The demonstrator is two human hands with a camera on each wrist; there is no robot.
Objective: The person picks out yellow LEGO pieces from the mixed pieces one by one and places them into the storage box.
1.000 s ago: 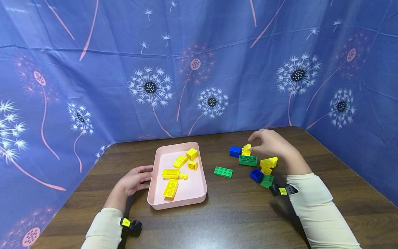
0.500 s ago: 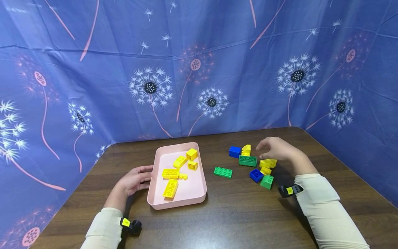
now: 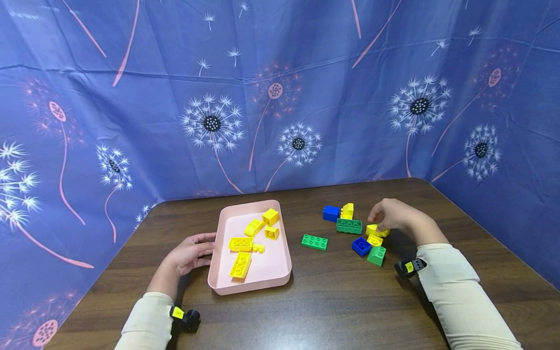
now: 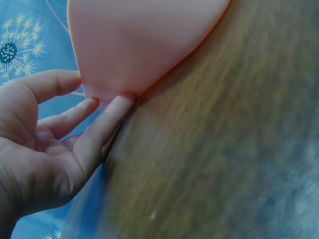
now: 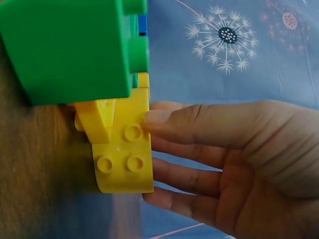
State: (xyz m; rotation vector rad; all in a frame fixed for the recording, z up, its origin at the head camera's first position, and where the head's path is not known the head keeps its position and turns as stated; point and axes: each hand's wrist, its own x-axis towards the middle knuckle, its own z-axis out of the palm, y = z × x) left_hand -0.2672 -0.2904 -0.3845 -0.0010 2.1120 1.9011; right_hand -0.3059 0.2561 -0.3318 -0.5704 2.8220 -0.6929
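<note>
My left hand (image 3: 192,253) rests its fingers on the outer left wall of a pink tray (image 3: 212,272); in the left wrist view the fingertips (image 4: 127,98) touch the tray's side. Several yellow toy bricks lie in the tray, among them a long brick (image 3: 240,265). On the right, my right hand (image 3: 400,218) has its thumb and fingers at the upper edge of a yellow brick (image 5: 124,169) with round studs, pinching it. A small yellow brick (image 3: 375,240) lies just in front of that one. Beside them are a blue brick (image 3: 361,246) and a sloped green brick (image 3: 376,255).
A flat green brick (image 3: 314,242) lies between the tray and the right-hand pile. Farther back, a green brick (image 3: 349,226), a blue brick (image 3: 331,213) and a yellow brick (image 3: 347,211) sit close together. A blue patterned cloth (image 3: 280,121) hangs behind the wooden table (image 3: 315,301).
My right hand has moved right, away from the yellow brick at the back, and come down to the studded yellow brick. My left hand and the tray stay in place.
</note>
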